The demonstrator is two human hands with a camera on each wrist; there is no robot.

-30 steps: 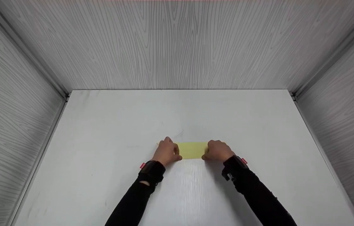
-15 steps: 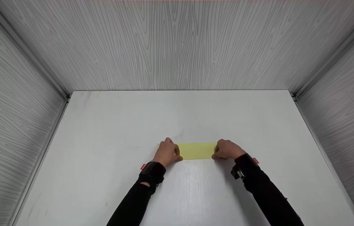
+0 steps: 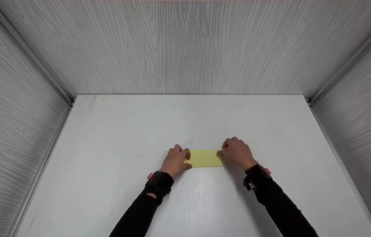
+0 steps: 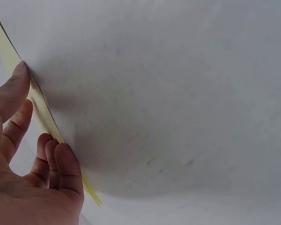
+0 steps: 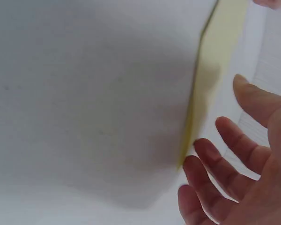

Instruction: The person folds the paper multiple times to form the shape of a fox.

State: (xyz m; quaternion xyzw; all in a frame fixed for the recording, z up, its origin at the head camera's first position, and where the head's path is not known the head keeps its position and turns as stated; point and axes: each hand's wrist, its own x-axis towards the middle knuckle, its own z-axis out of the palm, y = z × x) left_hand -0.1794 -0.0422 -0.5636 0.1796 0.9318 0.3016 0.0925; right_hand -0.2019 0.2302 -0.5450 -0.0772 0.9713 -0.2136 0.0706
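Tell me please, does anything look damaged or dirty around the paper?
Nothing serious stands out: the yellow paper shows no visible tear. Only small dark smudges mark the white table, odd against its otherwise pale surface.

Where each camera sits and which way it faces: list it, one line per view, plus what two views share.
Head: on the head, facing forward and down at the yellow paper and white tabletop; left hand, right hand and black sleeves show.
Left wrist: on that wrist, facing the yellow paper's edge; the left hand shows lower left.
Right wrist: on that wrist, facing the yellow paper; the right hand shows lower right.
Shared: both wrist views show the yellow paper and a sliver of the opposite hand.
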